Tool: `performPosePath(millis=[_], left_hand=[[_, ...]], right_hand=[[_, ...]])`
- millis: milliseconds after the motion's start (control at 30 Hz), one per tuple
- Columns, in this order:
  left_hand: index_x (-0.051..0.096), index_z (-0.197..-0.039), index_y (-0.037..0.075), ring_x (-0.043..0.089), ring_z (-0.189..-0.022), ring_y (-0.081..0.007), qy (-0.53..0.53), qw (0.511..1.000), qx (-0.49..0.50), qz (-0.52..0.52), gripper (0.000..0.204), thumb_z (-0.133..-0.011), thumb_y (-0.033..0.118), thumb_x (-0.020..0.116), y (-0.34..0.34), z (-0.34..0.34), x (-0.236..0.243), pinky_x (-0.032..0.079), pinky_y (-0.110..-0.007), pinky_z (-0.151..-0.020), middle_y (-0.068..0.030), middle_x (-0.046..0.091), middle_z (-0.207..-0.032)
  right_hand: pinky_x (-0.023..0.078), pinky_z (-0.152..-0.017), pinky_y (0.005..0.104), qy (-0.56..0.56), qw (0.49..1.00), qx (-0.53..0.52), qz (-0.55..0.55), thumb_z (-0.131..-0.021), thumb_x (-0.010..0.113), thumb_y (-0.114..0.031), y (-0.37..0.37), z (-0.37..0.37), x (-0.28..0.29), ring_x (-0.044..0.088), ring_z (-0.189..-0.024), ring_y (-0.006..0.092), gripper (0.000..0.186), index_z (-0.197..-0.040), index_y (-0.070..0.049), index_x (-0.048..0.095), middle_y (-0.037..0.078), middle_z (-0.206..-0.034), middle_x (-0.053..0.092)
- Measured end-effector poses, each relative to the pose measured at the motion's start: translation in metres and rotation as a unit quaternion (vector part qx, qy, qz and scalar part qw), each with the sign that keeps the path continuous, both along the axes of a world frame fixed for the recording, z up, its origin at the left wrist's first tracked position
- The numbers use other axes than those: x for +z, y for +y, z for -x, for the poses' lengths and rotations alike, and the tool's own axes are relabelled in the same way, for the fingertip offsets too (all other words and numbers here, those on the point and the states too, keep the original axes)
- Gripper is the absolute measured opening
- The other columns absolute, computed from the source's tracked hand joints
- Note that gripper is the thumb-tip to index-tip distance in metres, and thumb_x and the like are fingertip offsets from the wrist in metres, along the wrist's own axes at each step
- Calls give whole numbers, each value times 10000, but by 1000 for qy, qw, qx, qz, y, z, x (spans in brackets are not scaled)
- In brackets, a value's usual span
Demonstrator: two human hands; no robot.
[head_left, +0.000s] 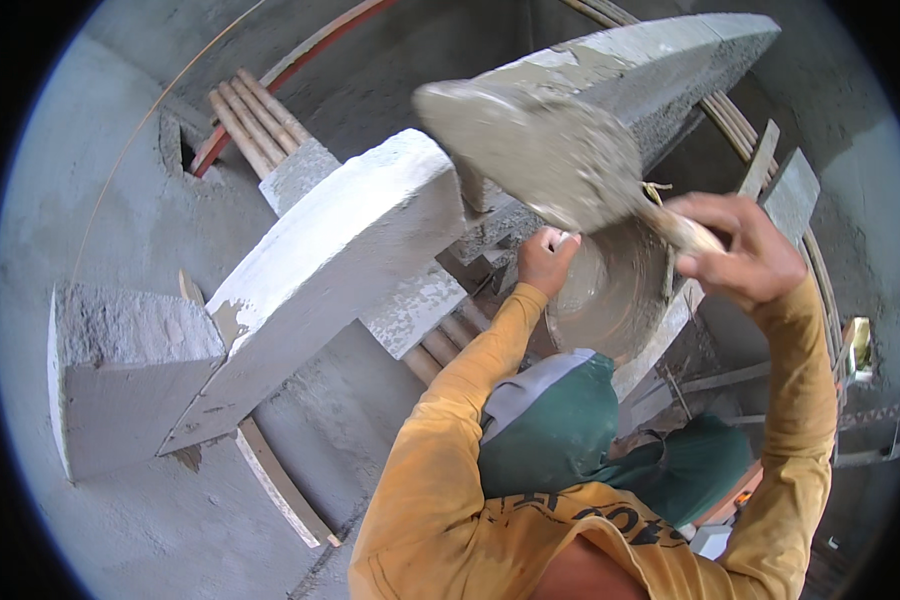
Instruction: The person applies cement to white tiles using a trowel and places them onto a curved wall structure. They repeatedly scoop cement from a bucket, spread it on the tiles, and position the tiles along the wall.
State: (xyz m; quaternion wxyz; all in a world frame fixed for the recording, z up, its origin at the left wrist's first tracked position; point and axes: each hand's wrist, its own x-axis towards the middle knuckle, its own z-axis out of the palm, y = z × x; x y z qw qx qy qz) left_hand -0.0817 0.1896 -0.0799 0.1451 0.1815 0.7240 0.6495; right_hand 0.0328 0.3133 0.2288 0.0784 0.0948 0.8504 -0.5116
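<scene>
Head view: the right hand (745,255) is closed around the handle of a trowel (540,150). The blade is loaded with wet grey mortar and held flat, at 12 o'clock from the pan (610,290), probably so the load does not slide off. The left hand (545,258) grips the pan rim at 9 o'clock, holding it tilted beneath the trowel. A concrete beam (320,270) crosses at 9 o'clock, beside the pan.
</scene>
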Motion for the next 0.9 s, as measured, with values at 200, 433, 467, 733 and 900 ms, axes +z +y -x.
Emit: performPosePath(millis=[200, 433, 467, 733, 900], left_hand=[[577, -709, 30, 612, -675, -323, 62, 998, 13, 19, 309, -783, 295, 718, -16, 1, -3, 474, -390, -633, -173, 645, -784], [570, -1197, 53, 586, -1098, -356, 108, 989, -6, 99, 455, -827, 305, 649, -20, 3, -27, 465, -451, -909, -192, 614, -1184], [575, -1183, 52, 590, -1086, -351, 99, 991, -8, 87, 444, -825, 303, 653, -20, 1, -27, 468, -448, -903, -190, 618, -1171], [614, -1069, 40, 622, -992, -313, 71, 993, -13, 94, 361, -813, 284, 688, -36, 2, -2, 487, -418, -856, -178, 649, -1067], [638, -998, 33, 642, -933, -289, 58, 993, -15, 102, 315, -805, 273, 709, -41, 2, 15, 498, -399, -827, -171, 669, -1002]], right_hand=[[507, -533, 360, 322, 844, 118, -412, -679, 711, -96, -62, 79, -37, 609, -632, 245, 478, -1141, -47, 599, 83, -781, 547], [486, -566, 346, 358, 813, 152, -434, -580, 755, -73, -91, 59, -70, 581, -705, 224, 613, -1170, -118, 594, 57, -829, 529], [484, -567, 343, 357, 818, 155, -424, -590, 757, -77, -93, 58, -69, 579, -706, 224, 608, -1174, -120, 594, 57, -837, 532], [477, -617, 353, 408, 815, 160, -380, -671, 752, -94, -135, 96, -111, 570, -750, 234, 583, -1228, -150, 588, 58, -895, 546], [495, -660, 357, 335, 842, 152, -395, -635, 734, -43, -82, 33, -112, 586, -782, 263, 556, -1174, -115, 618, 83, -933, 570]])
